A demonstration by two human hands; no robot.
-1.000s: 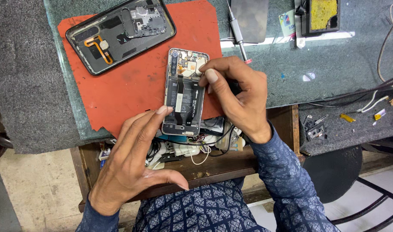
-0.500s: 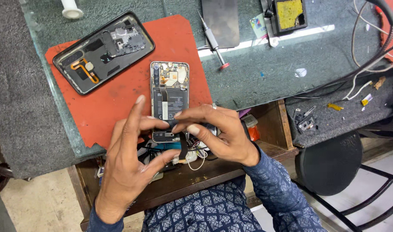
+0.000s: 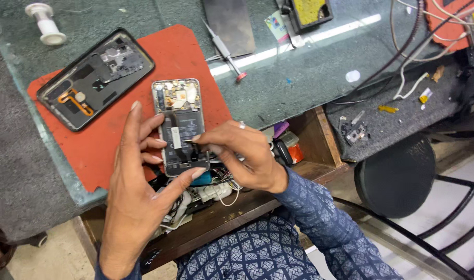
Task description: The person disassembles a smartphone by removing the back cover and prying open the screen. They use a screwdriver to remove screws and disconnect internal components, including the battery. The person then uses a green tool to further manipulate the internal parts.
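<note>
An opened phone (image 3: 179, 111), back off with battery and circuit board showing, lies on a red mat (image 3: 193, 49) at the bench edge. My left hand (image 3: 136, 179) cups it: fingers rest along its left side and the thumb presses its bottom edge. My right hand (image 3: 244, 155) comes in from the right, fingers pinched on a small dark tool (image 3: 195, 149) whose tip touches the phone's lower part. The phone's black back cover (image 3: 94, 78) lies inside-up on the mat's upper left.
A red-tipped screwdriver (image 3: 227, 56) and a grey metal plate (image 3: 229, 23) lie behind the mat. A white spool (image 3: 45, 23) sits far left, and a yellow sponge holder (image 3: 309, 10) is at the back. Cables (image 3: 410, 67) trail right. An open drawer (image 3: 211, 197) of parts is below, with a black stool (image 3: 397, 176) to the right.
My right hand slid from the phone's upper right down to its lower part. My left hand moved up along the phone's left side. The view shifted, so the bench sits lower and nearer.
</note>
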